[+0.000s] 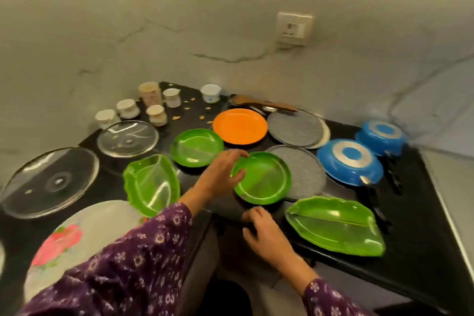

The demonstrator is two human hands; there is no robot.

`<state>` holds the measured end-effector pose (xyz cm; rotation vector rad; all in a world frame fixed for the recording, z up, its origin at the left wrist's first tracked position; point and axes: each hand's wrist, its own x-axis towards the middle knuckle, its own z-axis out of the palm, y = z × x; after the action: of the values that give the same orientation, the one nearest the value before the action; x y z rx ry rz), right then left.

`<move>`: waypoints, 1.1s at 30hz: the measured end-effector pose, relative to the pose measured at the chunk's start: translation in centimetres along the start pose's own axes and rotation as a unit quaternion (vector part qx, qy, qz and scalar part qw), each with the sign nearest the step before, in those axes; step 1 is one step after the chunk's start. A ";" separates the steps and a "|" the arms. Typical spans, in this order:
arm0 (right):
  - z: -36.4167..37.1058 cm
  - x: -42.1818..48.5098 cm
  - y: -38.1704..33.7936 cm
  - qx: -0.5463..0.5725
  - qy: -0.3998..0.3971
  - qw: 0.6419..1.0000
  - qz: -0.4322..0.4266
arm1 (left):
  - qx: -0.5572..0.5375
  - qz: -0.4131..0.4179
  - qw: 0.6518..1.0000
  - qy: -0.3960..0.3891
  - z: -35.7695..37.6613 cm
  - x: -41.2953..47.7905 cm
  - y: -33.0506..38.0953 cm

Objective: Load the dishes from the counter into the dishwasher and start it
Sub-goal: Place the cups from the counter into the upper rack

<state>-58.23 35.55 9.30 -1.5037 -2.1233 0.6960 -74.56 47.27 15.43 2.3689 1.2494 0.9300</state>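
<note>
Dishes cover a black counter (pixel 420 233). My left hand (pixel 222 171) grips the left rim of a round green plate (pixel 264 179), which is tilted up off the counter. My right hand (pixel 264 233) hovers just below that plate at the counter's front edge, fingers loosely curled and holding nothing. A second round green plate (pixel 197 147) and an orange plate (pixel 239 126) lie behind. Two green leaf-shaped trays (pixel 151 183) (pixel 336 224) flank my hands. No dishwasher is in view.
Two grey textured plates (pixel 295 128) (pixel 305 172), two upturned blue pans (pixel 350 161) (pixel 381 136), two glass lids (pixel 51 182) (pixel 127 138), a floral plate (pixel 84 233), several small cups (pixel 154 102), a wooden spatula (pixel 261 104). A wall socket (pixel 294 28) above.
</note>
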 end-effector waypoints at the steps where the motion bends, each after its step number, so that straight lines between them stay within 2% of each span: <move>1: 0.2 2.1 -0.9 -0.015 -0.002 1.000 -0.009 | 0.010 -0.016 1.000 0.006 -1.6 -0.2 -1.6; 4: 1.7 8.9 -4.1 -0.066 -0.031 0.997 -0.018 | 0.056 -0.060 0.996 0.017 -6.3 -0.7 -7.1; 7: 2.9 14.5 -6.4 -0.133 -0.091 0.987 0.021 | 0.080 -0.115 0.990 0.035 -9.9 -0.9 -12.0; 11: 4.4 19.9 -8.4 -0.210 -0.210 0.953 0.066 | 0.095 -0.198 0.974 0.055 -12.7 0.1 -17.5; 14: 5.9 22.3 -9.1 -0.262 -0.258 0.926 0.081 | 0.092 -0.266 0.958 0.057 -13.2 1.8 -21.2; 17: 7.0 23.2 -8.8 -0.333 -0.243 0.909 0.062 | 0.086 -0.297 0.950 0.049 -12.9 4.1 -24.7; 20: 7.8 23.4 -8.1 -0.352 -0.224 0.907 0.055 | 0.095 -0.329 0.939 0.041 -12.8 6.8 -28.0; 26: 8.2 23.5 -7.4 -0.280 -0.226 0.928 0.093 | 0.105 -0.378 0.920 0.015 -12.1 10.7 -32.5; 33: 8.1 23.6 -7.5 -0.267 -0.241 0.927 0.109 | 0.122 -0.406 0.906 -0.023 -11.0 13.1 -35.5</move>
<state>-75.93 54.62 9.39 -2.0467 -2.6999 0.6397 -98.53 78.05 9.94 1.6885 2.1630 0.4505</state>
